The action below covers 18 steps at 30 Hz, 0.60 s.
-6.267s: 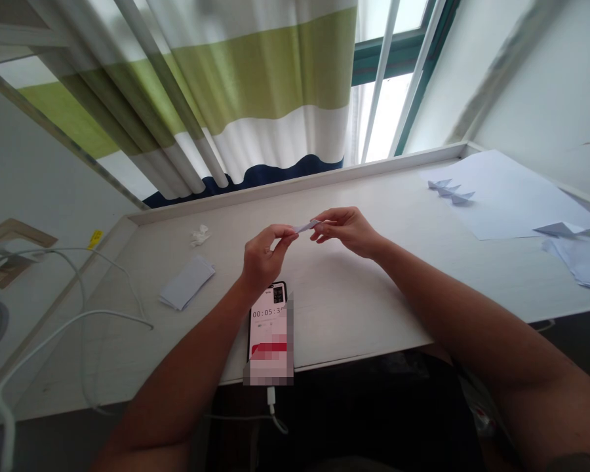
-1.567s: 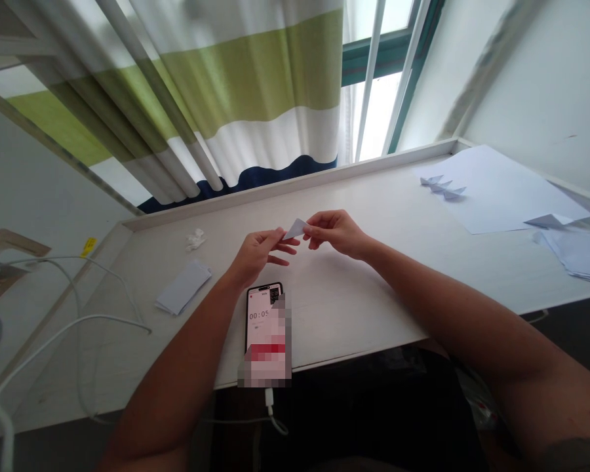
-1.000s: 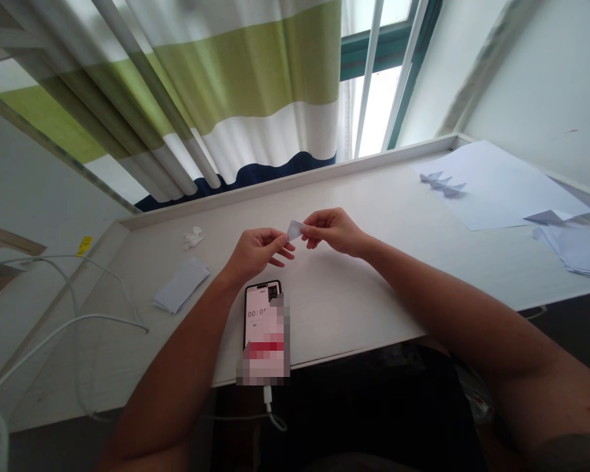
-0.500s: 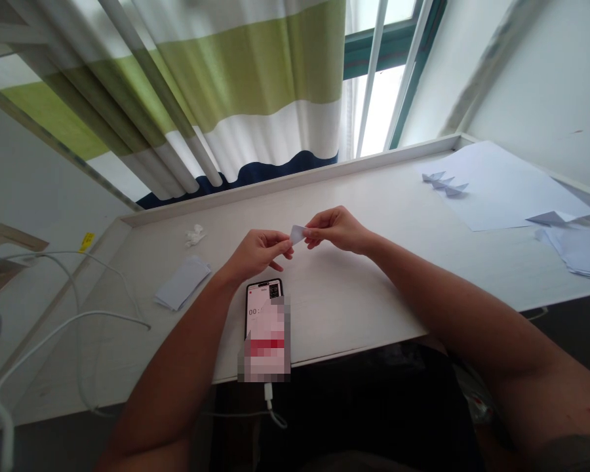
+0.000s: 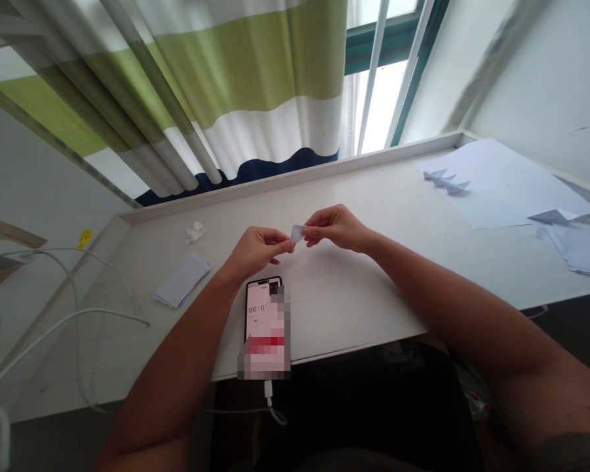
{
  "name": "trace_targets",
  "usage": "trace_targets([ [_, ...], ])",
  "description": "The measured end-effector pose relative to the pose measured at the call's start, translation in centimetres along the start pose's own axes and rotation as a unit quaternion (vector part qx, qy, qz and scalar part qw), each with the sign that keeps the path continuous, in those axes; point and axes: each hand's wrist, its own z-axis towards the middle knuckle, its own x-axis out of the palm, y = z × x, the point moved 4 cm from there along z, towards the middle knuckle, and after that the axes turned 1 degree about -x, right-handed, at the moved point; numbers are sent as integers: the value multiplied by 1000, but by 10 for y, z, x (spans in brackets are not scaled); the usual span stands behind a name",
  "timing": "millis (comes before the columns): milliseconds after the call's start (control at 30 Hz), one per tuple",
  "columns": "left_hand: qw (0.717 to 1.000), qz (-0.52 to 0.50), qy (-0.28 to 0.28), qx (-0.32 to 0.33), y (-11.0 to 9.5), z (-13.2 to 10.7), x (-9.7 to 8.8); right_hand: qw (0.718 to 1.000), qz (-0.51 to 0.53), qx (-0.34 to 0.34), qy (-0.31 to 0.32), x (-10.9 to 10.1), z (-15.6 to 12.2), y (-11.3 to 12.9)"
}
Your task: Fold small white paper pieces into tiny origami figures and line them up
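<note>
A small folded piece of white paper is held up between my two hands, above the white desk. My left hand pinches its lower left corner between thumb and fingers. On the other side, my right hand grips its right edge, the thumb lying on top. My fingers cover part of the paper, so its full shape is hidden. Just below my left hand lies a phone with a timer on its screen, partly blurred out.
Several small folded paper boats sit on a large white sheet at the right. Beside it is a paper stack. At left are cut paper slips, a crumpled scrap and white cables.
My left fingers have shifted slightly on the paper, and the lower ones have drawn in closer. Both hands stay in nearly the same place.
</note>
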Motion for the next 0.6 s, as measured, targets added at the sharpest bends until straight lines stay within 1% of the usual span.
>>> trace_targets([
  [167, 999, 22, -42, 19, 4, 4, 3, 1000, 7, 3, -14, -1, 0, -1],
  [233, 998, 23, -48, 30, 5, 6, 4, 1000, 7, 8, -13, -1, 0, -2],
  [300, 998, 11, -38, 45, 5, 7, 6, 1000, 4, 13, -11, -1, 0, -3],
  [433, 997, -15, 1, 72, 5, 7, 10, 1000, 1, 14, 6, 2, -1, -4],
  [500, 998, -23, 11, 64, 8, 8, 11, 1000, -5, 12, 13, 3, -1, -4],
  [600, 998, -45, 14, 40, 12, 10, 12, 1000, -15, 4, 6, 3, -1, -3],
])
